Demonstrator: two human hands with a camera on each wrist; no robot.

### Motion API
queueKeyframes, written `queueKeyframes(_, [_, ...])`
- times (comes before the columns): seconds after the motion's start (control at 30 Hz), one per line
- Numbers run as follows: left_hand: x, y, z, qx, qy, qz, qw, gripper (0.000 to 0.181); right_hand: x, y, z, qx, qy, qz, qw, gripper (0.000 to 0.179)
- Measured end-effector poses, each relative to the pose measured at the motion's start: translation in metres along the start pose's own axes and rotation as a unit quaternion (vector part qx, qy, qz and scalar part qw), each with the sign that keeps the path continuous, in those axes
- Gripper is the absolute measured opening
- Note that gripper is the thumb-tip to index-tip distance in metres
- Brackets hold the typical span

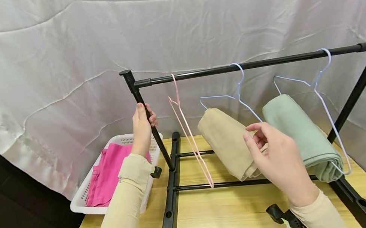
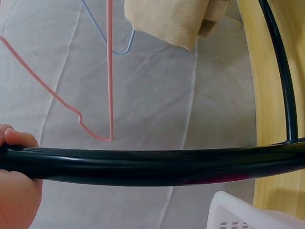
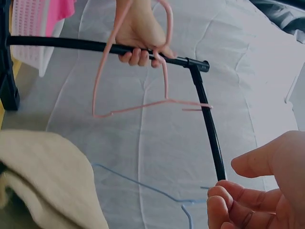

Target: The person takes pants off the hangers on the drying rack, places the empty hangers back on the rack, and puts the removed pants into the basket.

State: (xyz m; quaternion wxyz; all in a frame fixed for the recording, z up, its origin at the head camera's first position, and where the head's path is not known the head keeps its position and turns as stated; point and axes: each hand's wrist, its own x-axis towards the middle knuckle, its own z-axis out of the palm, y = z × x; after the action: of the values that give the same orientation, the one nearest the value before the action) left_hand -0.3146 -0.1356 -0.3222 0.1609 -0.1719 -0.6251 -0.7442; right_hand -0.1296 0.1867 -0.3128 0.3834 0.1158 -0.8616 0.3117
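Note:
In the head view, my left hand (image 1: 142, 128) grips the left upright post (image 1: 137, 93) of a black clothes rack, fingers wrapped round it. A pink hanger (image 1: 188, 128) hangs bare on the rail, just right of that hand. Farther right, a beige folded cloth (image 1: 224, 139) hangs over a light blue hanger (image 1: 240, 85). My right hand (image 1: 276, 156) hovers in front of this cloth, fingers loosely bent; the right wrist view shows a gap between thumb and fingers, with nothing held. Beside it, a pale green folded cloth (image 1: 298, 131) hangs on another blue hanger (image 1: 326, 109).
A white plastic basket (image 1: 78, 205) with a bright pink cloth (image 1: 111, 171) stands left of the rack on the wooden table (image 1: 208, 220). The rack's left foot (image 1: 171, 220) reaches toward the front. Behind everything hangs a pale curtain (image 1: 173, 28).

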Motion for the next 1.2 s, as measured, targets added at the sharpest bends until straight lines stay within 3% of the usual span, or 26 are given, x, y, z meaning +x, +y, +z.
queueKeyframes(0.17, [-0.001, 0.001, 0.0, 0.002, -0.001, 0.001, 1.0, 0.056, 0.004, 0.009, -0.008, 0.001, 0.021, -0.025, 0.9995, 0.014])
queueKeyframes(0.27, [-0.002, 0.002, -0.001, 0.003, 0.003, 0.0, 1.0, 0.047, 0.006, 0.015, -0.01, -0.005, 0.03, -0.033, 0.999, 0.015])
queueKeyframes(0.43, [-0.002, 0.003, -0.002, 0.005, 0.005, 0.0, 1.0, 0.054, 0.007, 0.026, -0.012, -0.01, 0.035, -0.016, 0.9992, 0.022])
queueKeyframes(0.57, [-0.001, 0.002, -0.002, 0.008, 0.002, -0.001, 1.0, 0.05, 0.008, 0.037, -0.012, -0.016, 0.033, -0.005, 0.9993, 0.031])
queueKeyframes(0.83, [-0.001, 0.0, 0.0, 0.007, -0.005, 0.002, 1.0, 0.046, 0.007, 0.053, -0.011, -0.043, -0.022, 0.03, 0.9984, 0.035])
queueKeyframes(1.0, [-0.001, 0.0, 0.001, 0.009, -0.004, 0.004, 0.9999, 0.047, 0.008, 0.058, -0.011, -0.047, -0.057, 0.042, 0.9964, 0.028])
queueKeyframes(1.2, [-0.001, 0.0, 0.0, 0.006, -0.005, 0.006, 0.9999, 0.049, 0.006, 0.058, -0.009, -0.037, -0.071, 0.046, 0.9957, 0.019])
